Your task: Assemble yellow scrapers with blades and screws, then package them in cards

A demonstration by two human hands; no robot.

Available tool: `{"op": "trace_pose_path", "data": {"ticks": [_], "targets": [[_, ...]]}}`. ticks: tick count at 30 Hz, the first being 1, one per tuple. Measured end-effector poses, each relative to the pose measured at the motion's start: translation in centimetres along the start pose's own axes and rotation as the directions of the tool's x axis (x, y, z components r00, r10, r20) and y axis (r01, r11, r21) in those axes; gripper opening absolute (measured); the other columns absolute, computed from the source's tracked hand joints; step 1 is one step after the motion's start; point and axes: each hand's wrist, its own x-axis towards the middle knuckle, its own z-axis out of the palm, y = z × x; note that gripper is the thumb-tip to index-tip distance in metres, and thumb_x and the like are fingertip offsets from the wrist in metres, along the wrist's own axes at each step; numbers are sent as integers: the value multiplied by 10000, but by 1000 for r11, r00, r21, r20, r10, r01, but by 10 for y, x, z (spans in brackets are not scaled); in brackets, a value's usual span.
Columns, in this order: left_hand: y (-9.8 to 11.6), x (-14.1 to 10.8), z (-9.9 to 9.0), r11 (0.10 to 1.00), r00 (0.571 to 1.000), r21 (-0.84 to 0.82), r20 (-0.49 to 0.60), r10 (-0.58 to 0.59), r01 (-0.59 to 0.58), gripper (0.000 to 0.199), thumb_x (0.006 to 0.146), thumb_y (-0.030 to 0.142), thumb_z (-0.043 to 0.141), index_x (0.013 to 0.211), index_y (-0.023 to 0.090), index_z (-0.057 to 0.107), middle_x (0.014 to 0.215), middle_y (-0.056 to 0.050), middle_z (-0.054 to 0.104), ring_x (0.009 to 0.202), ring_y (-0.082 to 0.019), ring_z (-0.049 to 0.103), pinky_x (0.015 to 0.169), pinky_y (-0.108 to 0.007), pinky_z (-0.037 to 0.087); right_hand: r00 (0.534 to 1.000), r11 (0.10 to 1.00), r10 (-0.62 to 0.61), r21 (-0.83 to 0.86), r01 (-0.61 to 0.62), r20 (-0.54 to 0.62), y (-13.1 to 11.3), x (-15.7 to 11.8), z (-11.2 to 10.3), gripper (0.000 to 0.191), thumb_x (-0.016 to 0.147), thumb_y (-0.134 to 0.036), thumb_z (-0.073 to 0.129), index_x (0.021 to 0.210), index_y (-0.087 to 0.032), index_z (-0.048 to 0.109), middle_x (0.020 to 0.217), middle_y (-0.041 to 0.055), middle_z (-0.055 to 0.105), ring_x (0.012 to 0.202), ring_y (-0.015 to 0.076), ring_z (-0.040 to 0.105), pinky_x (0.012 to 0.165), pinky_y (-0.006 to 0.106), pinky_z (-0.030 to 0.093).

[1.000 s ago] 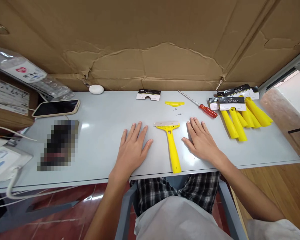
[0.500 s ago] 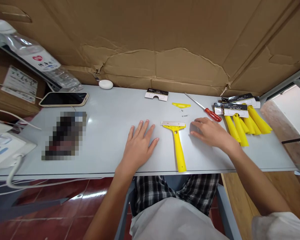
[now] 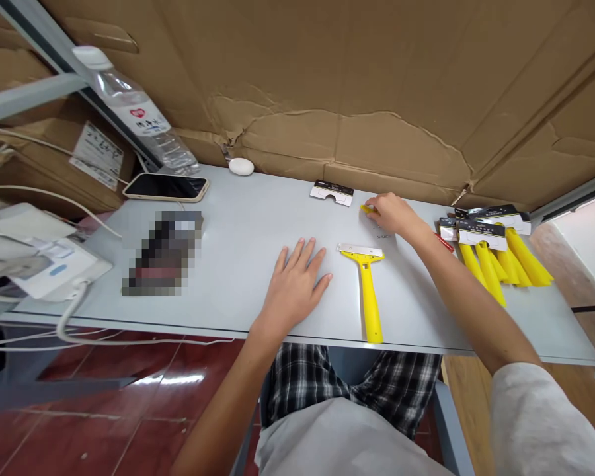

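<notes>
My left hand (image 3: 296,287) lies wide beside the scraper (image 3: 369,294). Behind the scraper, my right hand (image 3: 393,213) touches a strip (image 3: 365,209), grip unclear.

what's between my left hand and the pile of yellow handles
In the head view, the yellow blade scraper lies there, and the right forearm crosses nearer the handles.

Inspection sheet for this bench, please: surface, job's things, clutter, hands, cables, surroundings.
Surface: grey tabletop, glossy.
Job's things: yellow scraper lying flat, blade end away from the person; yellow strip beyond it; small bits between, too small to identify.
Clutter: phone, white oval object, pixelated item, carded yellow handles.
Left hand: palm down on tabletop.
Right hand: fingers at yellow strip; grip unclear.
Cables: white cable over front edge, left.
Surroundings: cardboard behind; bottle left.
</notes>
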Motion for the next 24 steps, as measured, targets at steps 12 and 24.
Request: {"op": "trace_pose_path", "data": {"ticks": [12,24], "targets": [[-6,1,-8,990,987,-136,-161,24,-46,444,1093,337,532,1476,161,672,1602,-190,612,1509,-404,543,1248,-634,426,935,930,-98,302,208,-340,-21,-36,-32,583,956,-162,508,1522,-212,637,1069,102,776,948,257,721,895,395,578],[-8,99,-19,730,925,-571,-282,256,-376,284,986,256,751,1257,174,774,1043,-53,824,771,-155,736,766,-294,612,928,85,288,971,223,-238,-22,-99,2,584,711,-475,963,1168,-246,683,1138,16,657,785,151,767,742,357,712]]}}
